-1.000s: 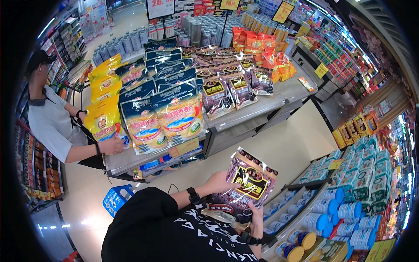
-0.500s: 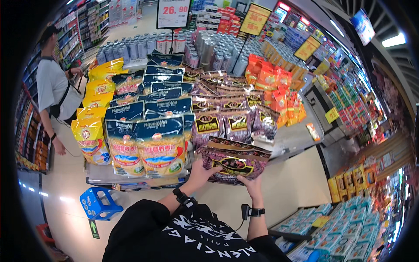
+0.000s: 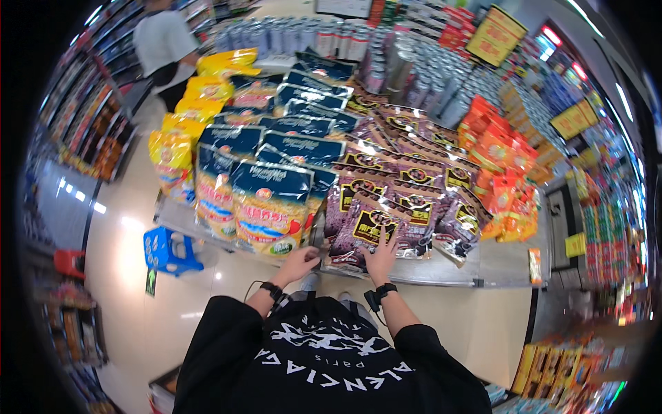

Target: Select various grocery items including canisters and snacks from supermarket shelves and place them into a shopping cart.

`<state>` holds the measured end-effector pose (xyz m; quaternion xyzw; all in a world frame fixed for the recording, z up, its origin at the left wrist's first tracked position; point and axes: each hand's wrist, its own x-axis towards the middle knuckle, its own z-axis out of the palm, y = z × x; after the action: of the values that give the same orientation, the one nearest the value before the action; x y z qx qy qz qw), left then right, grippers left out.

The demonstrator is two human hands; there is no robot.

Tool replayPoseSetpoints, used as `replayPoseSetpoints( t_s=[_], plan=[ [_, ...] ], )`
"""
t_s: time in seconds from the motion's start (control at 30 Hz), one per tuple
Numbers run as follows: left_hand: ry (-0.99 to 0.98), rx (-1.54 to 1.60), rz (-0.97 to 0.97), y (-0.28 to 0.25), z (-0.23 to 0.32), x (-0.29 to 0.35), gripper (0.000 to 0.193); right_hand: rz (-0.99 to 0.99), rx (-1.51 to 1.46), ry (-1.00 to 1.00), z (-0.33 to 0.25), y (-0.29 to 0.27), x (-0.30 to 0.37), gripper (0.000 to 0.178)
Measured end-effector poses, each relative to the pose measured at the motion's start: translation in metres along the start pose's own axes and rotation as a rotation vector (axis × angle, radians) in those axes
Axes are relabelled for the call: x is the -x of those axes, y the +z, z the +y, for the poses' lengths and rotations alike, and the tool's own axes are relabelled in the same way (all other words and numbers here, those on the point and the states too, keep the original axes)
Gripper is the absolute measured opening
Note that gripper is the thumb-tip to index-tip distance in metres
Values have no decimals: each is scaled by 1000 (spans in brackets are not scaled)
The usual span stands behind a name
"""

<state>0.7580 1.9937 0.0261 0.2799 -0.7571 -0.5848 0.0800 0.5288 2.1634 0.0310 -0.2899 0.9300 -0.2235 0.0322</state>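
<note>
A purple-brown foil bag (image 3: 363, 231) with a black and yellow label leans upright at the front of a row of matching bags (image 3: 420, 169). My right hand (image 3: 380, 259) rests on its lower right front, fingers spread flat against it. By the bag's lower left corner is my left hand (image 3: 301, 265), holding nothing, its fingers loosely bent at the table's front edge. Left of the purple bags stand large cereal bags (image 3: 270, 207) with dark blue tops.
Yellow bags (image 3: 171, 162) line the left end of the display table (image 3: 441, 269), orange bags (image 3: 500, 148) its right. Rows of cans (image 3: 276, 38) stand behind. A blue stool (image 3: 169, 250) is on the floor at left. Another person (image 3: 164, 45) stands at the far left.
The purple bag, held in both hands in front of the table, now stands on the display. My left hand has come off it; my right hand lies flat on it. My view has shifted.
</note>
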Motion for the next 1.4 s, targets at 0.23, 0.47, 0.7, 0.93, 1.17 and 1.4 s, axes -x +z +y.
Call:
replayPoseSetpoints(
  t_s=[0.23, 0.47, 0.7, 0.93, 1.17, 1.4],
  plan=[
    [-519, -240, 342, 35, -65, 208, 47, 79, -46, -68, 7, 8, 3, 98],
    [-865, 55, 637, 115, -123, 393, 56, 151, -61, -133, -5, 14, 22, 89],
    [-964, 319, 902, 136, -156, 508, 57, -178, -152, -734, -57, 37, 125, 71],
    [-937, 341, 1038, 55, -171, 575, 54, -658, -276, -836, -159, 108, 234, 63],
    [-946, 283, 1068, -34, -203, 623, 56, -1125, -140, -590, -194, 208, 232, 52],
    [-999, 282, 1126, -131, -262, 655, 53, -1263, 84, -101, -299, 281, 247, 40]
  ],
)
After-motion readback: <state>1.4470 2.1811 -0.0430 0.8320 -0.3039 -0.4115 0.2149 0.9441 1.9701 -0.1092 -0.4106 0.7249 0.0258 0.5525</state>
